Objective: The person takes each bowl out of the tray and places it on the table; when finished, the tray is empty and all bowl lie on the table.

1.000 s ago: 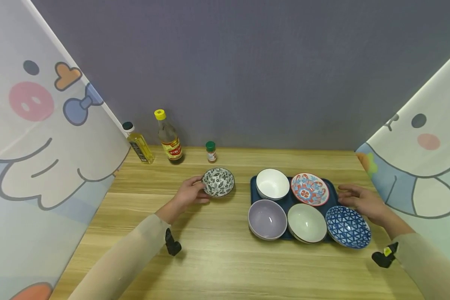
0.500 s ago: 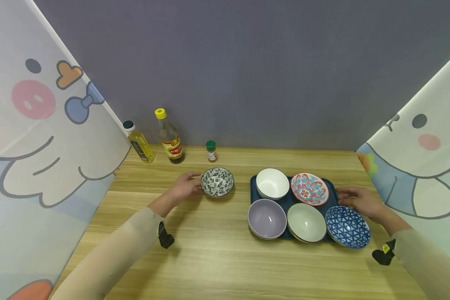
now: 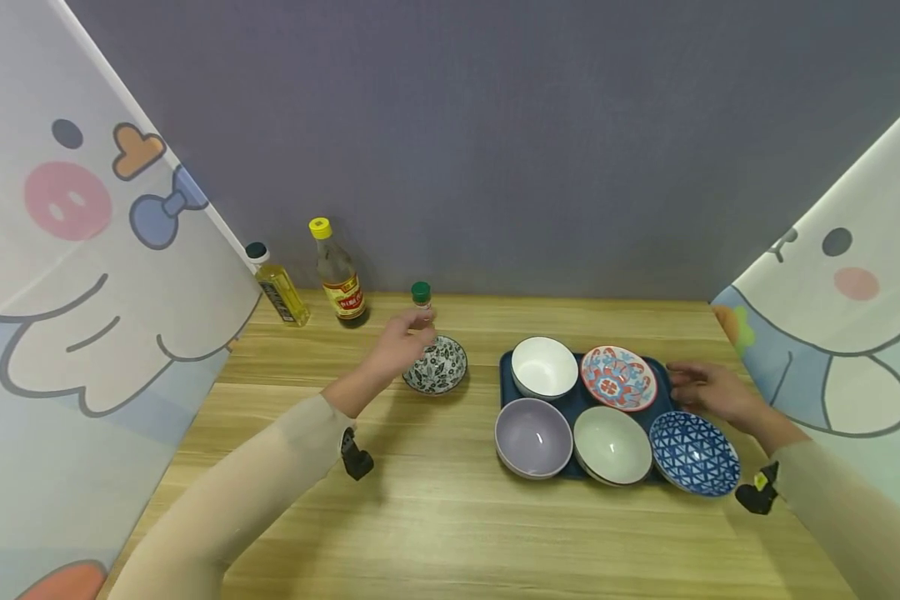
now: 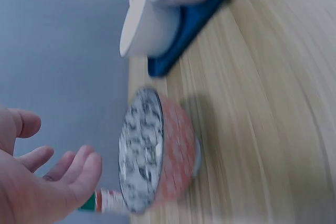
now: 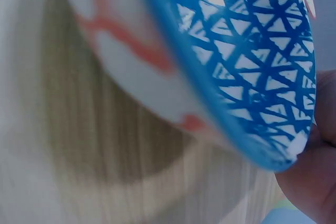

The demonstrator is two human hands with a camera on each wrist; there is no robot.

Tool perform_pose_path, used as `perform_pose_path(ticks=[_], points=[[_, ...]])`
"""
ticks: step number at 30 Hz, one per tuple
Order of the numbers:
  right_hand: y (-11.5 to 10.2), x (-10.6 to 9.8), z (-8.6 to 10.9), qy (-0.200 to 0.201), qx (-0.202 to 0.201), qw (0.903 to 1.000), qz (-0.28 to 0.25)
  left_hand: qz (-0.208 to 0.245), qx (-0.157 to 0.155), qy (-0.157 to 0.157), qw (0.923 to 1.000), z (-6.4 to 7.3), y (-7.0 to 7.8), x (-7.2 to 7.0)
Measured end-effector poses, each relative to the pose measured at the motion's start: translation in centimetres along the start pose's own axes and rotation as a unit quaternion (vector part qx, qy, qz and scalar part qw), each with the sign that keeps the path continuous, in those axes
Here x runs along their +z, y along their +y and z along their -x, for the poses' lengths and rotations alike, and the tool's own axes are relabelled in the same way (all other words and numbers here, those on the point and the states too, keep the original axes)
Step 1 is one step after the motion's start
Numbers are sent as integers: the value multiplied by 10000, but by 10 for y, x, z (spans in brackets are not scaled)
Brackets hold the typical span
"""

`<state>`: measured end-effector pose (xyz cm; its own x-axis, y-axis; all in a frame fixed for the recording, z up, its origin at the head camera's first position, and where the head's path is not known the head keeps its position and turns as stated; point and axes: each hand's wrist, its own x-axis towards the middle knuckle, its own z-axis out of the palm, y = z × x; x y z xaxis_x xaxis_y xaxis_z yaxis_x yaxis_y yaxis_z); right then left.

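My left hand [image 3: 401,346] hovers over the left side of a small bowl [image 3: 442,367] with a black-and-white leaf pattern. Its fingers are loosely bent with nothing between them, as the left wrist view shows. Just beyond the fingertips stands a small green-capped jar [image 3: 421,292], its lower part hidden by the hand. At the right end of a dark blue tray [image 3: 581,400], my right hand [image 3: 712,393] has its fingers at the tray's edge, beside a blue-and-white triangle-patterned bowl [image 3: 694,454]. Those fingers grip nothing that I can see.
On the tray are a white bowl [image 3: 544,368], a red-and-blue patterned bowl [image 3: 619,379], a purple bowl [image 3: 534,437] and a pale green bowl [image 3: 613,446]. At the back left stand an oil bottle [image 3: 282,292] and a yellow-capped sauce bottle [image 3: 341,279]. A grey wall [image 3: 450,150] rises behind.
My left hand first drew back left from the leaf-patterned bowl's rim, then rose and moved over it toward the green-capped jar. My right hand shifted slightly left at the tray's edge. The bowls stayed put.
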<state>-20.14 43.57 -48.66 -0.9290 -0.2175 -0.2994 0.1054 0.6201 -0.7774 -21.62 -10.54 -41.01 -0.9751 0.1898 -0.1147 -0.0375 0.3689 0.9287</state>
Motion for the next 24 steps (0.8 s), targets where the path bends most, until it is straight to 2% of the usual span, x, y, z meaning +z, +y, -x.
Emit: perform_pose_path(ticks=[6,10,16,24], points=[[-1,-3,-1,-75,48,9997,-214,776,-218,-780,9937,-6,14,30],[1,-2,-1,-67,85,9995,-311,1114,-520,-1091,9864,-12,18,49],[3,-1,-2,-27,166,9995,-253,1022,-683,-1240,9846,-22,21,76],[-2,0,-1,-2,221,9995,-242,722,-1081,-1345,9824,-36,10,97]])
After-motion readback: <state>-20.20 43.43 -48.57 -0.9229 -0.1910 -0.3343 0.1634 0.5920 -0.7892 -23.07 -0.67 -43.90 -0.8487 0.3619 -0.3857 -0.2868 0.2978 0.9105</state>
